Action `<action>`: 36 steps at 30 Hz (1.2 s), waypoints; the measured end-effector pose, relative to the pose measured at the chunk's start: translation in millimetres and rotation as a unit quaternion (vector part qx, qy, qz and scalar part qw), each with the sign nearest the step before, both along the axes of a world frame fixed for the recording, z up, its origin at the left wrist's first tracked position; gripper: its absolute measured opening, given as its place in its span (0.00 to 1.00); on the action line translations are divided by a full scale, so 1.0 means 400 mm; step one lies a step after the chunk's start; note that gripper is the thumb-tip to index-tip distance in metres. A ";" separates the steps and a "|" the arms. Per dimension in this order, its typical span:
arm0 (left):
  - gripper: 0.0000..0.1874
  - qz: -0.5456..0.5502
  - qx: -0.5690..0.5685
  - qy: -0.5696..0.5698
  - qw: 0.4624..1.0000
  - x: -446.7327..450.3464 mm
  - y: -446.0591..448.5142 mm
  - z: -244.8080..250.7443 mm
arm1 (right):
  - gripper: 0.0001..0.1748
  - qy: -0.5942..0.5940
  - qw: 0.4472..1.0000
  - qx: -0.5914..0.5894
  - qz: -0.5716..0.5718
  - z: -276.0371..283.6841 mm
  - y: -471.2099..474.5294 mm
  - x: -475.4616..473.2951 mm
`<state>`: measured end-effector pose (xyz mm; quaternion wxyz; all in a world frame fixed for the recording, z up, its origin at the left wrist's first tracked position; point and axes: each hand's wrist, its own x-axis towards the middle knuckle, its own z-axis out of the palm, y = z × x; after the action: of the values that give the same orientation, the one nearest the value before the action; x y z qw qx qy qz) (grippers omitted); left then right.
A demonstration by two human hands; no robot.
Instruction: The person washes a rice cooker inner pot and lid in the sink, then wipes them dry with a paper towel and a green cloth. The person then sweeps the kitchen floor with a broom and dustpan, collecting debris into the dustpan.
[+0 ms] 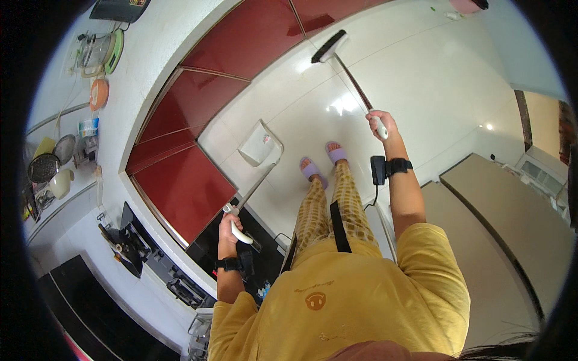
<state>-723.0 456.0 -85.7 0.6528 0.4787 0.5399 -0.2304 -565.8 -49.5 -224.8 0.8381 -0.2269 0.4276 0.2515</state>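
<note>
My right hand (381,125) grips the white handle end of a broom (355,83). The broom's dark-bristled head is at the far side, near the red cabinets, tilted over the tiled floor. In my left hand (231,225) is the white curved grip of a long-handled dustpan (258,143). Its white pan is at floor level, left of my feet, with a small pinkish mark or item on it that I cannot make out. Broom head and dustpan are well apart.
Red cabinets (194,99) run under a white counter (119,117) at the left. A gas stove (158,266) with a wok (126,257) stands lower left. Large grey-brown panels (487,243) are at the right. At the far right of the floor (406,67) lies a pink object (467,5).
</note>
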 end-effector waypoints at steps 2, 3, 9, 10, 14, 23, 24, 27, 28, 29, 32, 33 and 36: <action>0.20 0.001 0.004 0.005 1.000 0.006 -0.008 -0.001 | 0.03 0.011 0.995 -0.090 0.047 0.047 -0.004 -0.025; 0.20 0.003 -0.004 0.006 1.000 0.008 -0.010 -0.002 | 0.07 -0.027 0.993 -0.091 0.070 0.080 0.001 -0.043; 0.20 0.031 -0.014 -0.005 0.999 0.010 0.004 0.007 | 0.34 -0.005 0.973 -0.117 0.197 0.291 0.019 -0.138; 0.19 0.039 -0.019 -0.003 0.999 0.006 0.009 0.013 | 0.38 -0.006 0.969 -0.096 0.227 0.308 0.027 -0.133; 0.17 0.126 -0.058 -0.017 0.990 -0.008 0.032 0.040 | 0.20 -0.062 0.911 -0.103 0.395 0.271 0.111 -0.051; 0.20 0.054 0.033 -0.036 0.997 -0.043 0.056 0.051 | 0.05 -0.060 0.887 -0.084 0.450 0.069 0.081 -0.064; 0.20 0.048 0.046 -0.032 0.997 -0.043 0.059 0.049 | 0.05 -0.016 0.902 -0.093 0.420 0.088 0.027 -0.076; 0.20 0.030 0.062 -0.024 0.997 -0.035 0.077 0.039 | 0.05 0.022 0.921 -0.167 0.350 0.176 -0.111 -0.089; 0.19 0.027 0.068 -0.024 0.997 -0.034 0.086 0.036 | 0.06 0.051 0.917 -0.218 0.331 0.199 -0.122 -0.083; 0.19 0.028 0.064 -0.031 0.997 -0.034 0.095 0.032 | 0.06 0.018 0.910 -0.239 0.339 0.218 -0.116 -0.080; 0.18 0.045 0.052 -0.029 0.997 -0.039 0.132 0.024 | 0.09 -0.007 0.859 -0.359 0.366 0.277 -0.056 -0.087; 0.18 0.048 0.042 -0.027 0.998 -0.042 0.146 0.023 | 0.10 -0.032 0.859 -0.361 0.362 0.298 -0.024 -0.107; 0.16 0.076 0.006 -0.030 0.997 -0.047 0.181 0.024 | 0.25 -0.029 0.857 -0.348 0.378 0.375 0.031 -0.169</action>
<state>-741.7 528.4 -76.1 0.6812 0.4470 0.5567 -0.1620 -633.4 -37.0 -74.7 0.5568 -0.6550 0.3442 0.3775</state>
